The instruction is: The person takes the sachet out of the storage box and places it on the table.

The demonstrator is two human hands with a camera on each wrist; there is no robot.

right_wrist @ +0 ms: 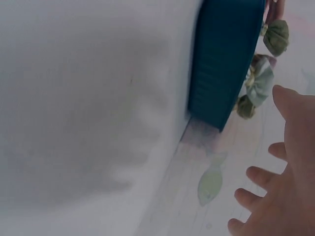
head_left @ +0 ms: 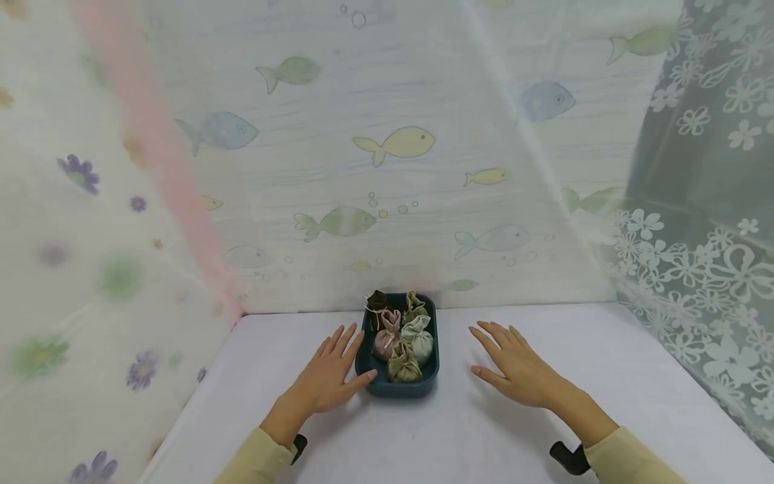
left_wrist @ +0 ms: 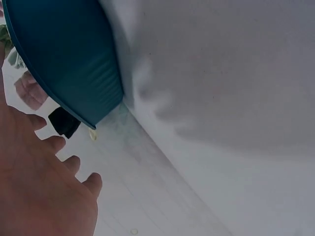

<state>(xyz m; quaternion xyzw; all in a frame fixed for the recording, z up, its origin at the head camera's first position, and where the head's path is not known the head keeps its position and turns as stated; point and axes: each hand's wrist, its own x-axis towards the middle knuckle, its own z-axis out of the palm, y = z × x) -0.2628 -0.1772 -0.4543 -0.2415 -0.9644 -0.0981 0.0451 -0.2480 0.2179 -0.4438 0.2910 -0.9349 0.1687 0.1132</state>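
Note:
A dark teal plastic bin [head_left: 387,388] stands at the back middle of the white table and holds several small drawstring pouches. Among them are a pink pouch [head_left: 387,341], a pale mint pouch [head_left: 422,343], an olive green pouch [head_left: 404,366] at the front, another green pouch [head_left: 414,308] behind and a near-black pouch [head_left: 376,302] at the back left. My left hand [head_left: 329,376] is spread beside the bin's left wall, its thumb overlapping the front corner in the head view. To the right, my right hand [head_left: 517,370] hovers apart from the bin with fingers extended, holding nothing.
White cloth covers the table [head_left: 417,444]. Behind it hangs a pale curtain [head_left: 387,181] printed with fish, meeting the table's back edge close behind the bin. A flowered curtain [head_left: 91,269] closes the left side, and lace [head_left: 713,282] hangs on the right.

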